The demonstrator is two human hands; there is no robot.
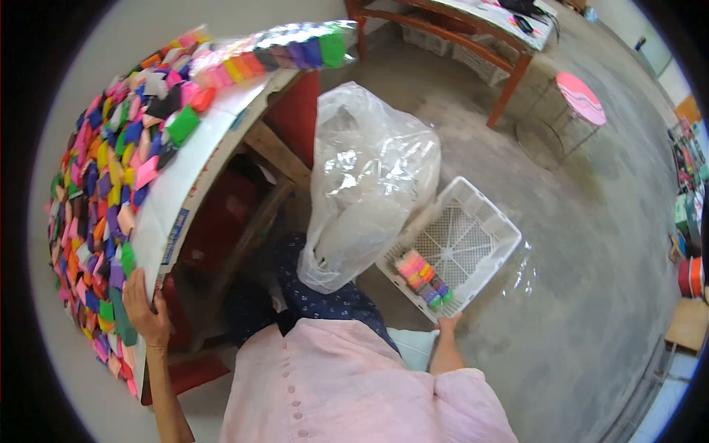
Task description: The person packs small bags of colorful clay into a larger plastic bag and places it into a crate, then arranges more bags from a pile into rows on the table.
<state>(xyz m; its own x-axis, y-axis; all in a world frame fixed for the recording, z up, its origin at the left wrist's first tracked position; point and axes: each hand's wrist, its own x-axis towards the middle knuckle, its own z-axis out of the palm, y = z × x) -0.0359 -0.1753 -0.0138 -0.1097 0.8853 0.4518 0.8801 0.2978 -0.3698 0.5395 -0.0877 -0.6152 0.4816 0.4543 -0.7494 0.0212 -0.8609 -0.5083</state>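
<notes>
My left hand (145,308) lies on the near edge of a white-topped table (193,140), fingers stretched out and the thumb apart. Beside its fingertips is a heap of small, soft-looking packets (111,184) in many colours. A clear-wrapped row of coloured packets (273,55) lies along the table's far end. Low on my right, my right hand (449,323) grips the near corner of a white plastic basket (484,269); its fingertips are partly hidden. Inside the basket, several wrapped rows of coloured packets (422,277) lie at the left side.
A large clear plastic bag (369,177) stands between the table and basket, by my knees. A pale cushion (415,347) is at my right side. Farther off are a pink-topped stool (580,97) and a wooden table (509,88) with white crates (478,65) beneath.
</notes>
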